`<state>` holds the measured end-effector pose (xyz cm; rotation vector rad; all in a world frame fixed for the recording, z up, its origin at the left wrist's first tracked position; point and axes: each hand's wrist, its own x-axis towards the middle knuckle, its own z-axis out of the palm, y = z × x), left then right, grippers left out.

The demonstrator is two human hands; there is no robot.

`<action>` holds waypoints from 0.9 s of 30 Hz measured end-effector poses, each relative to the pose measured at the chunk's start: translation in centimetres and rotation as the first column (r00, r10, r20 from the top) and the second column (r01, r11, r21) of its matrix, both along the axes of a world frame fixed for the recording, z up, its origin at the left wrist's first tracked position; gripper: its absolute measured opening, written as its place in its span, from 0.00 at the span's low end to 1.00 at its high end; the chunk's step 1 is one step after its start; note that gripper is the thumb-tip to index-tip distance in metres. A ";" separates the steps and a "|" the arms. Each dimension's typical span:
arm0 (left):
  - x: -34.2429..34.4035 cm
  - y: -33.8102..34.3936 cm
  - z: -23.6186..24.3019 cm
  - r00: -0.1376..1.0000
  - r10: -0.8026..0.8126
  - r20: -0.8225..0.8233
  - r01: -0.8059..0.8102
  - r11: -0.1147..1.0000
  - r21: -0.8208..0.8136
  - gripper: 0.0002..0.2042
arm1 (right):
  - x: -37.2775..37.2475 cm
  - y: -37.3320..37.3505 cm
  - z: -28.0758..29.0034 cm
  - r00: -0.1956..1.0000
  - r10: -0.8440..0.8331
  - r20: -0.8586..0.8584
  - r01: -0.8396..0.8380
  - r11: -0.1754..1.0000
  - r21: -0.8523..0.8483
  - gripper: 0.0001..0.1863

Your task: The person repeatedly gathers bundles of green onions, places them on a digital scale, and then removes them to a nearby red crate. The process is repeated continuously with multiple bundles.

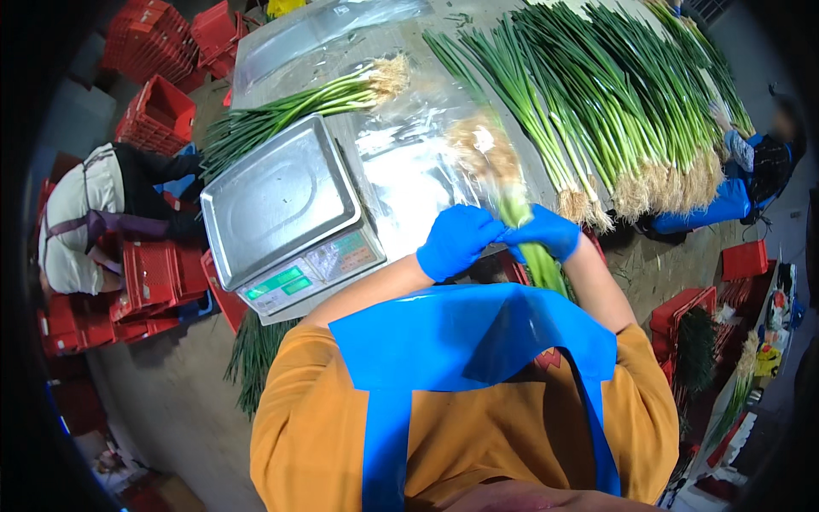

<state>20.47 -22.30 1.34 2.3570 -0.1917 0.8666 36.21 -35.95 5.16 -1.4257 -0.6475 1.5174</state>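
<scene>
Grey metal table (pixel 409 41) bearing a scale (pixel 281 188), clear bag (pixel 401 175) lying beside it, green-onion bunch (pixel 541 266) reaching roots-first into the bag, right hand (pixel 548 232) curling closed around the stalks, left hand (pixel 461 242) bending its fingers alongside, its hold unclear

At left, the scale (pixel 281 200) has green displays (pixel 296 285) and a pale printed panel (pixel 345 253) on its near face, all too blurred to read. Nearer, a red mark (pixel 548 358) shows on the orange shirt (pixel 478 427).
</scene>
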 end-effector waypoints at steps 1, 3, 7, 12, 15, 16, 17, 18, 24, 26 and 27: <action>-0.1 0.4 -0.3 1.000 0.004 0.000 -0.004 1.000 0.006 0.08 | 0.3 -1.1 1.7 0.998 0.017 -0.062 -0.019 0.999 -0.034 0.18; 0.4 0.2 -0.8 0.995 0.077 -0.058 -0.081 0.995 -0.060 0.04 | 1.2 -1.9 1.8 0.996 0.038 -0.079 -0.041 0.998 -0.041 0.18; 1.3 -1.9 -1.8 0.965 -0.149 -0.215 0.076 0.947 -0.312 0.07 | 1.7 -2.0 -0.1 0.995 -0.099 -0.016 0.099 0.995 0.028 0.17; 2.7 -1.2 -2.3 0.914 -0.396 -0.086 -0.007 0.198 -0.980 0.18 | 2.3 -2.2 -1.7 0.960 -0.042 0.278 0.082 0.988 -0.133 0.18; 4.6 -3.3 0.3 0.918 -0.376 -0.124 -0.153 -0.046 -0.987 0.23 | 0.8 -0.5 -3.5 0.886 -0.016 0.464 0.096 0.984 -0.149 0.19; 5.6 -3.1 -0.4 0.926 -0.274 -0.260 -0.290 -0.076 -0.954 0.20 | -0.1 0.6 -2.5 0.845 0.017 0.535 0.089 0.981 -0.172 0.19; 6.1 -2.9 -0.8 0.932 -0.217 -0.290 -0.323 -0.136 -0.937 0.18 | -0.5 1.5 -0.8 0.843 0.105 0.528 0.013 0.976 -0.216 0.17; 6.3 -2.7 -1.2 0.934 -0.156 -0.321 -0.348 -0.199 -0.916 0.15 | -0.5 1.4 -0.7 0.912 0.069 0.405 -0.014 0.990 -0.137 0.17; 1.5 -0.1 3.7 0.965 0.231 -0.123 -0.103 -0.094 -0.990 0.09 | 0.5 -1.0 -2.6 0.831 0.503 -0.238 -0.510 0.859 0.037 0.40; -3.6 1.5 5.8 0.918 0.397 -0.004 0.016 -0.046 -0.999 0.09 | -0.3 -0.5 -3.9 0.705 0.683 -0.192 -0.679 0.728 0.096 0.44; -6.3 2.1 6.1 0.835 0.549 0.042 0.041 0.013 -0.999 0.08 | -0.8 -0.1 -4.7 0.630 0.758 -0.170 -0.748 0.651 0.129 0.46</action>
